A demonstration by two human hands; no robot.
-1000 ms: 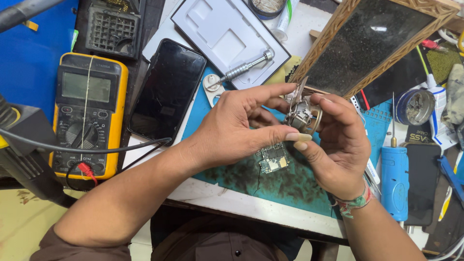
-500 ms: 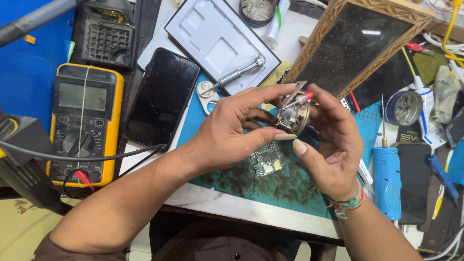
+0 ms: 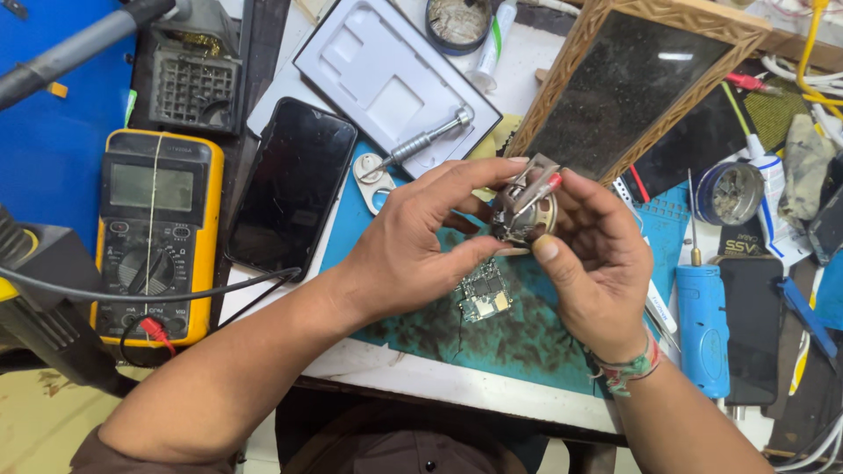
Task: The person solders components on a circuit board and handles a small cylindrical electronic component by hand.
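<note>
My left hand (image 3: 413, 250) and my right hand (image 3: 597, 263) meet above a teal work mat (image 3: 527, 338). Together they pinch a small round metal part (image 3: 524, 215) with thin metal pieces and a red-tipped bit sticking out of it. My left thumb and fingers close on its left side, my right fingers on its right and underside. Right below the hands a small circuit board (image 3: 484, 297) lies flat on the mat. A woven band circles my right wrist.
A black phone (image 3: 292, 186) lies left of the mat, beside a yellow multimeter (image 3: 156, 233) with leads. A white tray (image 3: 391, 75) and a metal screwdriver (image 3: 421, 142) sit behind. A wood-framed mirror (image 3: 632, 88) leans at back right. A blue cylindrical tool (image 3: 702, 329) lies right.
Both hands have drifted slightly up and toward the back with the round part still pinched between them. The part has been turned a little in the fingers.
</note>
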